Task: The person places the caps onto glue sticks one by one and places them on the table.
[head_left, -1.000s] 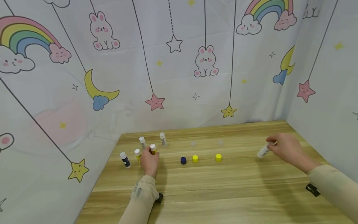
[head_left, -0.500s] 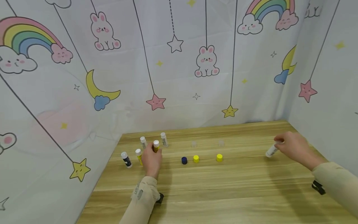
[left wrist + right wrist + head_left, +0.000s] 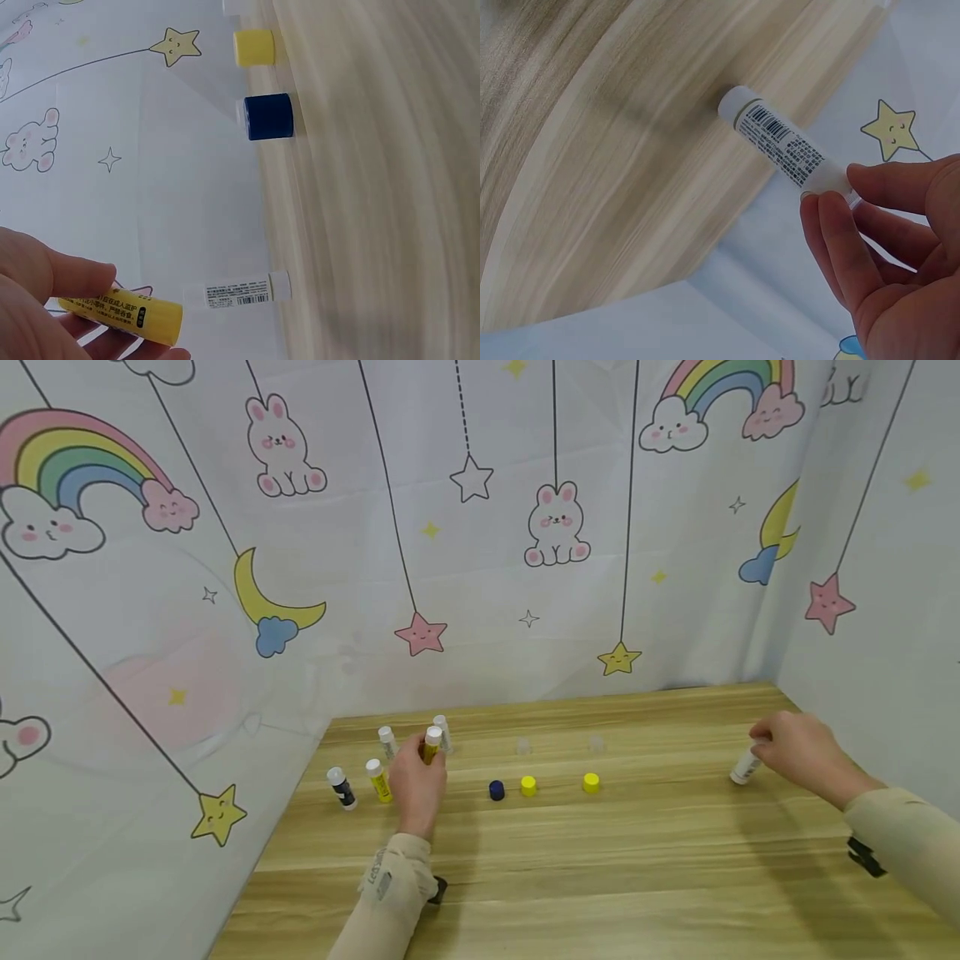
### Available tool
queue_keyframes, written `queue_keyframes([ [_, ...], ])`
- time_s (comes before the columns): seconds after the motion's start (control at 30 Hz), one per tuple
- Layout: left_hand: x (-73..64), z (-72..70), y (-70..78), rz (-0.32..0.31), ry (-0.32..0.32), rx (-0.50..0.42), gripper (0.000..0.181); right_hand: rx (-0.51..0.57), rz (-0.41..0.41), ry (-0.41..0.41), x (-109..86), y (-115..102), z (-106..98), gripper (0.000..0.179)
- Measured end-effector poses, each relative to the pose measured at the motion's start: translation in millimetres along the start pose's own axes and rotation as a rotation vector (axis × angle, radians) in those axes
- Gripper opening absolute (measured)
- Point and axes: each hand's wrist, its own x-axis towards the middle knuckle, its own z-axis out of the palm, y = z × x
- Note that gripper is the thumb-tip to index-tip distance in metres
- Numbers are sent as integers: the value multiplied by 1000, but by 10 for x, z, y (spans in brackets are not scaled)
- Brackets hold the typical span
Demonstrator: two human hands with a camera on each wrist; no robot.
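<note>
My left hand grips a yellow glue stick by thumb and fingers, lifted above the table at the left. Around that hand stand a dark blue glue stick, another yellow glue stick and two white ones, the left white glue stick and the back white glue stick, partly covered. Over at the right, my right hand pinches the upper end of a white glue stick with printed text and a barcode. Its lower end is right at the tabletop.
Mid-table is a row of loose caps: a dark blue cap, a yellow cap and a second yellow cap. Behind them are two clear caps. A printed curtain borders the wooden table at the back and sides.
My left hand has raised the yellow glue stick and carried it slightly right. My right hand has moved right with the white glue stick, which now leans less.
</note>
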Motion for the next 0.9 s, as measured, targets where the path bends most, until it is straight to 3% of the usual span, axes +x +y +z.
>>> queue_keyframes([
  [0.43, -76, 53, 164, 98, 34, -7, 32, -11, -6, 16, 28, 20, 107, 25],
  [0.9, -88, 61, 185, 128, 25, 9, 32, -27, -17, 25, 37, -10, 140, 27],
])
